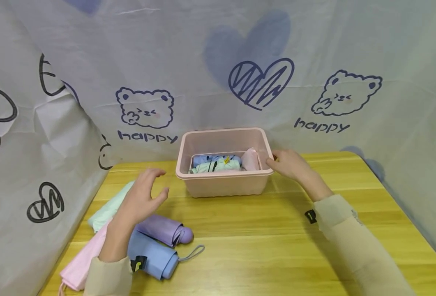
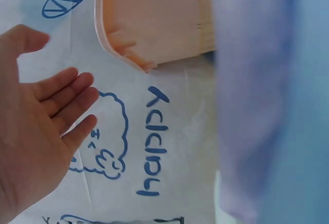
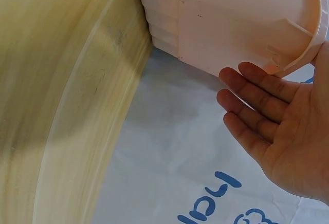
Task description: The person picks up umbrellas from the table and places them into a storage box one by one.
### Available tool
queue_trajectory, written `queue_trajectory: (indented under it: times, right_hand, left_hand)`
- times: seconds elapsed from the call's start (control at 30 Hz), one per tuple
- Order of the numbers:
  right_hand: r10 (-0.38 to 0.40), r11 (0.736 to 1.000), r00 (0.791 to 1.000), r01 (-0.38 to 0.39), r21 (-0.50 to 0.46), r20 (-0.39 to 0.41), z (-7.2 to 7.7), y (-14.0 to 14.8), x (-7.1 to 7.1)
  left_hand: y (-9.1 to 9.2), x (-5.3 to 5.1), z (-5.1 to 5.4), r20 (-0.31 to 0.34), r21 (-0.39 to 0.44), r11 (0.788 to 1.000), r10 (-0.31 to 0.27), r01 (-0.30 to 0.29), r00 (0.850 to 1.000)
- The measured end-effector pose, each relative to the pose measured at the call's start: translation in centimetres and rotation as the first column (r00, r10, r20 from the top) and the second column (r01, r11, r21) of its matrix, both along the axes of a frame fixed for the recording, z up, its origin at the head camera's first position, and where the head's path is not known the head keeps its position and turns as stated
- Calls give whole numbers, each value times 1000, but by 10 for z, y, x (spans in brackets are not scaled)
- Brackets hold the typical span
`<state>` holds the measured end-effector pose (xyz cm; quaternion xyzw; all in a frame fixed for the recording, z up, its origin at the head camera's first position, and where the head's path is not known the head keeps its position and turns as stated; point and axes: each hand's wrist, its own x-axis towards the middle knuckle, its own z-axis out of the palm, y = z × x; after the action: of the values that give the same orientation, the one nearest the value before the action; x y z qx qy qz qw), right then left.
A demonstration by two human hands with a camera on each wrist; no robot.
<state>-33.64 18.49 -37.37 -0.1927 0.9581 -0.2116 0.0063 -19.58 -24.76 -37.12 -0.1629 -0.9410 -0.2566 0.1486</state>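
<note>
A pink plastic bin (image 1: 223,185) stands at the back of the table, with a rolled blue bundle (image 1: 203,159), a rolled mint bundle (image 1: 219,165) and a pink piece (image 1: 250,159) inside. At its right rim is my right hand (image 1: 289,163); the thumb touches the rim and the fairly straight fingers (image 3: 257,93) lie outside, below it. My left hand (image 1: 140,201) hovers left of the bin, holding nothing, thumb and fingers spread. Beneath and beside it lie a purple folded umbrella (image 1: 160,228), a blue folded umbrella (image 1: 151,253), a pink one (image 1: 86,259) and a mint-green one (image 1: 110,207).
A pale printed cloth (image 1: 210,82) with hearts and bears hangs behind the bin and along both sides. The wooden table (image 1: 247,246) spreads in front of the bin. The blue umbrella's wrist loop (image 1: 193,253) points right.
</note>
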Motion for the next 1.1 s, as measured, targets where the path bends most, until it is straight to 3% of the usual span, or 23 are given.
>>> queue_trajectory:
  times: [0.13,0.4,0.53,0.67,0.87,1.1]
  right_hand:
    - [-3,1000,1000,3,-4,0,1,0,1]
    - [3,1000,1000,-3,3,-10,1,1,1]
    - [1,1000,1000,-1,6,-10,-1,1,0]
    - [-11,1000,1000,11,8,-4,-1,1,1]
    - [-7,1000,1000,7,5,4,0,0,1]
    - [-2,1000,1000,2,14,-11,1,1,2]
  left_hand:
    - [-7,13,-10,68,-41,998,-37,40,997]
    - [-19,26,-28,160,-182,974,-108,137,981]
    - [-27,29,-34,210,-229,959,-120,168,970]
    - [-37,26,-41,250,-261,941,-149,215,957]
    - [-45,17,-47,334,-239,933,-182,269,925]
    - [-39,7,-51,436,-137,923,-269,358,859]
